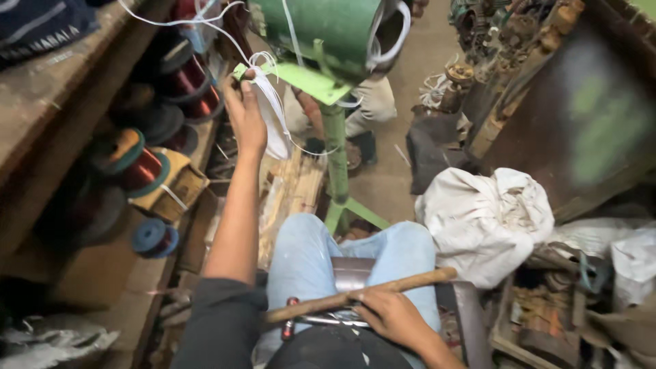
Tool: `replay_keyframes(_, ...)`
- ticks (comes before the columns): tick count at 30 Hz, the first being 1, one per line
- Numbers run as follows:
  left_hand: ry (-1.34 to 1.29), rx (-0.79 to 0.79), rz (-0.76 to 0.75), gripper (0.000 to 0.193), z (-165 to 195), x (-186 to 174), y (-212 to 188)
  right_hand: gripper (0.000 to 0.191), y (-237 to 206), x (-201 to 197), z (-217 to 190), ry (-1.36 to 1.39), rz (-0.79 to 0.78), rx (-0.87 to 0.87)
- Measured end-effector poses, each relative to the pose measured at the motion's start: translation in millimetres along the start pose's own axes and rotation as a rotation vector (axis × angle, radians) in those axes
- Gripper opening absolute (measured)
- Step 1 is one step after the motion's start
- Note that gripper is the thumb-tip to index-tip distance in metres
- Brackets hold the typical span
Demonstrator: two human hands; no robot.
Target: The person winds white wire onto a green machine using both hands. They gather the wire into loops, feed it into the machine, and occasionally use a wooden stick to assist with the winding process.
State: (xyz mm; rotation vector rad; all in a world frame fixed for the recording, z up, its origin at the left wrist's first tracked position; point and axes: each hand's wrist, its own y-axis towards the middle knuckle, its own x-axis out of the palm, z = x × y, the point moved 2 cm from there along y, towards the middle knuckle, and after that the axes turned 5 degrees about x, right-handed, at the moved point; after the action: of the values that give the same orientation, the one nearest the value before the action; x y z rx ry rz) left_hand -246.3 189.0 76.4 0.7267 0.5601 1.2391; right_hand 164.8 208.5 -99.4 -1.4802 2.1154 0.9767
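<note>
So from the head cam I'm looking down at my own lap. My left hand (244,116) is stretched way up and forward, fingers pinched around a bundle of white cord (272,113) that loops up to the green motor housing (321,31) on the green stand (336,164). The grip there is closed on the cord, right beside the flat green bracket (301,78) under the housing.

My right hand (391,316) is low, resting on my lap, fingers wrapped around a wooden handle (362,292) that lies across my thighs in light blue jeans (301,260). Grip closed on that handle. Just under it there's a metal tool with red ends (307,320), touching my lap; can't tell exactly what kind it is.

Off to the left there's a wooden shelf (41,102) with spools of copper wire (140,167), a couple of darker red ones (191,82) higher up and a small blue one (156,238) lower down. On the right sits a lumpy white sack (485,219), and behind it a pile of rusty metal parts (499,41). Someone else's leg in pale trousers (369,102) shows behind the stand.
</note>
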Motion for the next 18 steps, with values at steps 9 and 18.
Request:
replay_keyframes(9, 0.344, 0.218, -0.113, 0.086, 95.7, 84.1, -127.0, 0.026, 6.2, -8.9, -14.2, -0.097, 0.028, 0.065)
replay_keyframes(18, 0.128, 0.463, -0.768, 0.076, 183.7, 113.6, -96.4, 0.047, 13.9, -25.8, -13.5, -0.238, 0.312, 0.045)
